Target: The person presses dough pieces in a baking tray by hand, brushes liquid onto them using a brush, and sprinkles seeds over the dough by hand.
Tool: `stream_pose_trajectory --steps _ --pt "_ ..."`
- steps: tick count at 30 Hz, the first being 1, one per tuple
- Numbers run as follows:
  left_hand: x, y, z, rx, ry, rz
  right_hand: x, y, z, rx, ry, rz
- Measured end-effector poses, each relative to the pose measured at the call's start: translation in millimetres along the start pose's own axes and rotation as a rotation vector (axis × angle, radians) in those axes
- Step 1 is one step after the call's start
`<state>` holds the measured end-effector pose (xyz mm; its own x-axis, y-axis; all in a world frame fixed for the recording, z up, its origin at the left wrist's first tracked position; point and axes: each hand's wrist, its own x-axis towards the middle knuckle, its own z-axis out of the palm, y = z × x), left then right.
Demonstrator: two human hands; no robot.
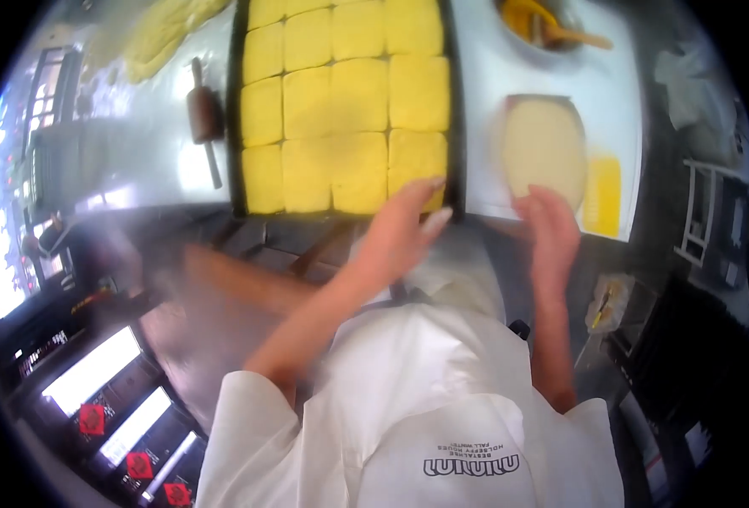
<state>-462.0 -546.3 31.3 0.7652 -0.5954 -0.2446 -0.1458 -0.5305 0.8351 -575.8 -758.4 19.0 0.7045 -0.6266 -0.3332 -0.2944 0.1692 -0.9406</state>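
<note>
My left hand (400, 227) is by the near right corner of a dark-rimmed tray (457, 93). Its fingers and thumb are apart, with the fingertips over the corner piece of yellow dough (417, 157). Yellow squares in rows fill the tray. My right hand (554, 233) is at the near edge of a pale, smooth oval slab (545, 148), whose exact kind is unclear. The fingers of that hand are bent together, with the tips at the slab's edge; whether they pinch it is hard to see.
A rolling pin (203, 114) lies left of the tray, near a yellow dough mass (167, 38). At the far right stands a bowl (518, 42) with yellow contents and a wooden-handled tool (582, 38). A yellow gridded rectangle (603, 196) lies beside the slab. A blurred bare limb (247, 279) shows at left.
</note>
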Motion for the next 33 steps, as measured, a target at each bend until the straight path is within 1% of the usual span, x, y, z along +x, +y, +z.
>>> stream_pose_trajectory --steps 2,4,5,6,7,8,10,11,13,18,20,21,23,24,25,28,31,33 --pt "-24.4 0.1 -2.5 -0.031 0.099 -0.005 8.8 -8.0 1.2 -0.017 -0.088 -0.052" --pt "-45.8 -11.3 -10.1 0.058 0.316 -0.014 14.1 -29.6 15.2 -0.023 -0.207 -0.01" --pt "-53.6 -21.6 -14.9 0.02 0.446 -0.073 16.5 -36.8 25.6 -0.027 -0.266 0.011" --pt "-58.5 -34.7 -24.0 0.119 0.562 -0.054 20.5 -37.7 36.2 -0.041 -0.352 0.04" --pt "-64.7 -41.5 -35.2 0.092 0.625 -0.13 25.7 -37.0 48.9 -0.055 -0.438 0.07" --pt "-69.2 -52.7 -42.9 -0.017 0.713 -0.162 29.8 -38.1 62.2 -0.07 -0.524 0.099" --pt "-77.9 -68.8 -60.5 0.064 0.797 -0.228 32.6 -43.5 93.2 -0.089 -0.677 0.161" --pt "-82.4 -77.4 -66.1 0.107 0.813 -0.21 32.5 -45.6 107.9 -0.102 -0.749 0.195" --pt "-89.6 -91.1 -72.7 0.189 0.839 -0.174 31.7 -37.1 136.5 0.008 -0.761 0.289" --pt "-98.7 -108.1 -82.8 0.19 0.885 -0.151 29.3 -20.5 197.8 0.24 -0.827 0.475" --pt "-97.3 -113.2 -90.3 0.216 0.9 -0.109 43.8 6.7 209.5 0.241 -0.799 0.553" --pt "-95.5 -117.6 -96.6 0.245 0.911 -0.075 44.8 8.0 213.8 0.24 -0.784 0.594" --pt "-92.9 -128.8 -113.7 0.356 0.956 0.022 45.7 3.9 211.6 0.173 -0.767 0.602" --pt "-92.7 -133.0 -124.0 0.355 0.985 0.029 41.4 -4.5 213.0 0.14 -0.761 0.607" --pt "-91.7 -135.6 -134.9 0.355 1.014 0.038 35.9 -13.5 215.1 0.079 -0.738 0.571" --pt "-87.4 -158.9 -161.1 0.344 1.06 0.011 29.6 -33.3 224.9 0.271 -0.824 0.58" --pt "-77.3 -182.9 -179.3 0.279 1.078 -0.04 7.1 -35.7 257.6 0.127 -0.771 0.497" --pt "-71.8 -194.5 -184.2 0.2 1.049 -0.057 1.1 -31.4 272.9 -0.299 -0.823 0.219"
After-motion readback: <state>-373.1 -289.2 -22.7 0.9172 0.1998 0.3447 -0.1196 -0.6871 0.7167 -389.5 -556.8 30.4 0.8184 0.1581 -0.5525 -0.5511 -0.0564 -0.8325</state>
